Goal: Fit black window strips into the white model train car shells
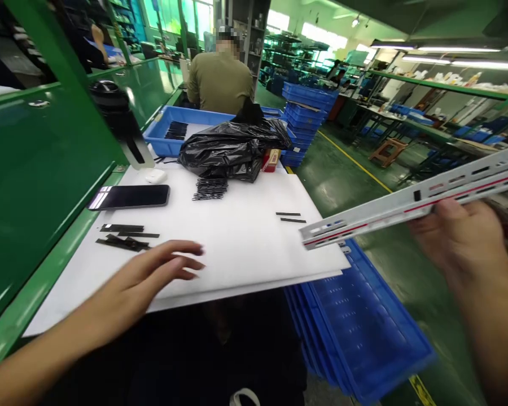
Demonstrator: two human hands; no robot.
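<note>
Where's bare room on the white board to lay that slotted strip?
Bare white board lies between your left hand and the two thin black strips, up to the black stack. Crowded: the far end by the black plastic bag, and the left side with phone and loose black strips.

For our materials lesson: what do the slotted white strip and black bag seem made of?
The slotted white strip seems stiff plastic or painted metal: smooth, glossy, crisply cut slots. The black bag seems thin polyethylene film: shiny, crumpled folds.
</note>
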